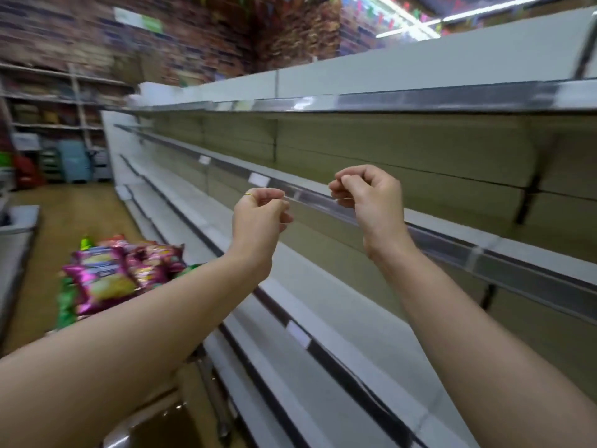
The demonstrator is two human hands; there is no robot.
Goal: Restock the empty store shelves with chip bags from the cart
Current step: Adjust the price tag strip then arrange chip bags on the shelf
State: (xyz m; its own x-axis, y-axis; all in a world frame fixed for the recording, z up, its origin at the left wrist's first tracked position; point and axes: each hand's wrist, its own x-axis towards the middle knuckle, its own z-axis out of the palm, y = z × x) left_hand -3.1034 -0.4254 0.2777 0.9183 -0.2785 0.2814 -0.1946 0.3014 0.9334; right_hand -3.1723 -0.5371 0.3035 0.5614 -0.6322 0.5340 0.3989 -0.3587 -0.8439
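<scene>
Aisle, head view, motion blur at the edges. Long run of pale grey metal store shelves (pixel 323 350) on the right, several tiers, bare boards, with a beige back panel (pixel 387 150) behind them. A clear plastic price rail (pixel 452 250) runs along the front edge of the chest-level tier; a small white label (pixel 258 179) sits in it further down.

Both forearms raised in front of that tier. Left hand (pixel 258 215): fingers curled in toward the palm, thumb against them, nothing in its grasp – thin gold ring (pixel 248 194) on one finger. Right hand (pixel 365 195): same posture, fingers folded in, nothing held, knuckles just in front of the price rail; contact with the rail cannot be told.

Chip bags (pixel 106 276) – shiny pink-magenta packs with a few green ones – lie heaped low at left, below the left forearm, well apart from both hands. Grey metal cart frame (pixel 211 392) shows beneath the arm, beside the lowest shelf.

Tan floor (pixel 80 205). Stocked shelving (pixel 48 101) at the far end, blurred.
</scene>
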